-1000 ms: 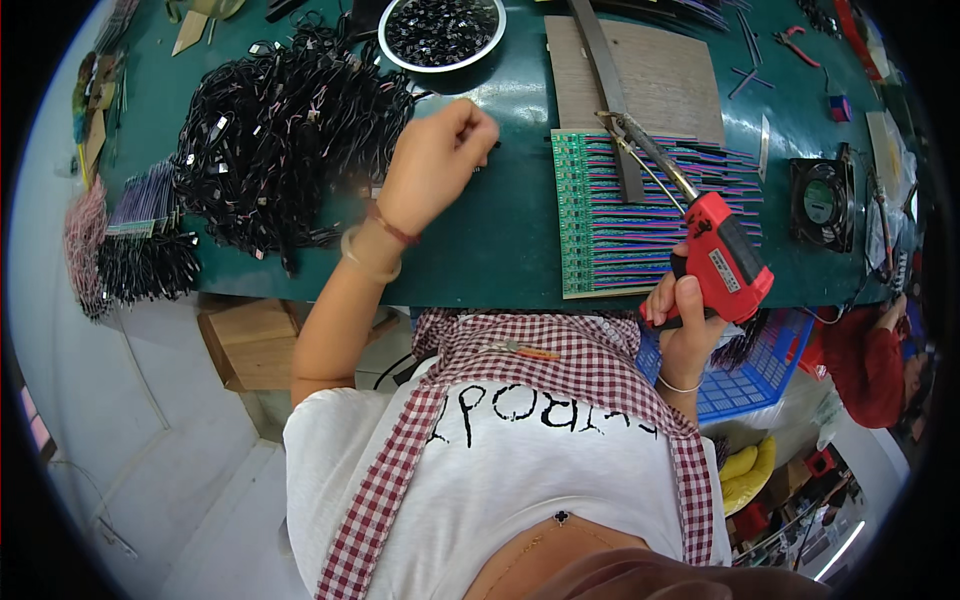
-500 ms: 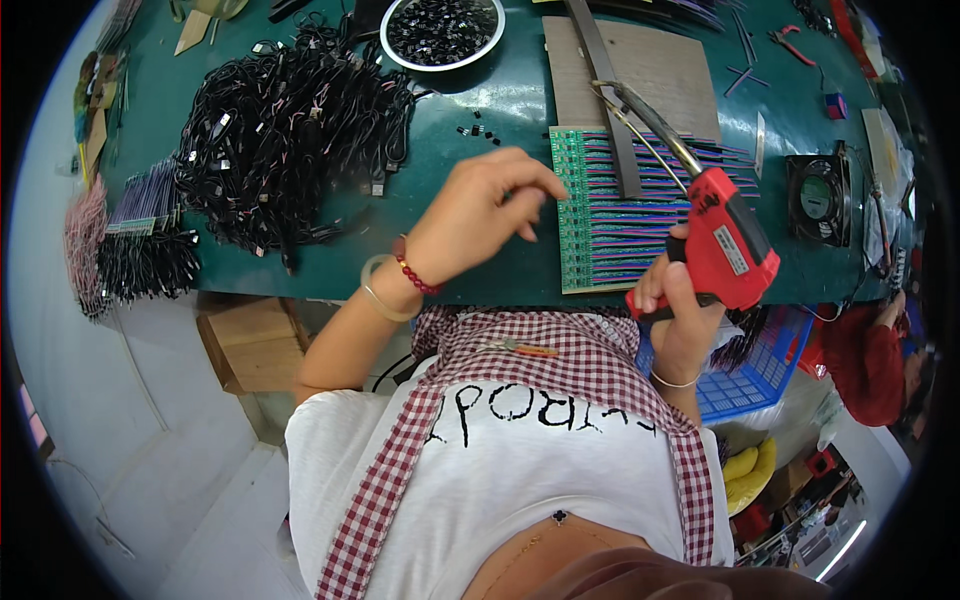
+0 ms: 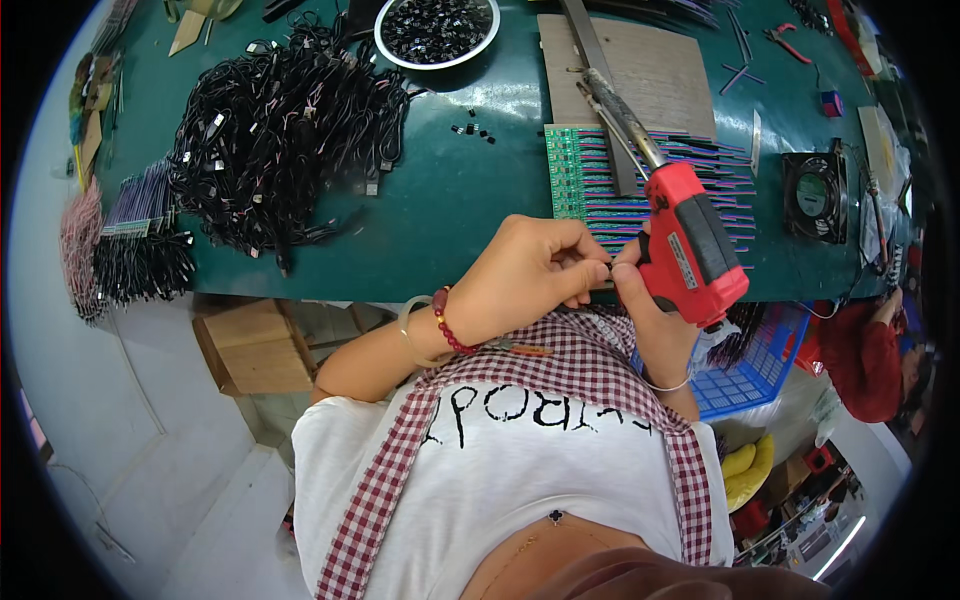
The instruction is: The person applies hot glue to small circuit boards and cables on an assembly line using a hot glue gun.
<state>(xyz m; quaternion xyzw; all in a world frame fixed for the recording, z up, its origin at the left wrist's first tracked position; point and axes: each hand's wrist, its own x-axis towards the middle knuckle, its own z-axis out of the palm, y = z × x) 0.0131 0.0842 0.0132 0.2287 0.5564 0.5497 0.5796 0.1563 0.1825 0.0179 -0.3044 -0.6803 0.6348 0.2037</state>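
Note:
My right hand (image 3: 655, 318) grips a red and black soldering gun (image 3: 690, 240), its metal barrel pointing away over the table. My left hand (image 3: 530, 275) is closed in a pinch, its fingertips meeting my right thumb and forefinger. Something small and dark shows between the fingertips, too small to name. Just beyond the hands lies a row of green circuit boards (image 3: 566, 172) with blue, pink and black wires (image 3: 690, 205) running to the right. A grey metal bar (image 3: 622, 165) rests across the wires. My hands hide the near end of the row.
A big heap of black cables (image 3: 285, 140) covers the table's left side. Behind stands a white bowl (image 3: 383, 50) of small black parts, with several loose parts (image 3: 472, 128) nearer. A brown board (image 3: 670, 75) lies under the bar. At right are a black fan (image 3: 813, 197) and red pliers (image 3: 787, 43).
My left hand has moved right and nearer, from beside the boards to my right fingertips. The soldering gun has shifted left, its tip still over the bar.

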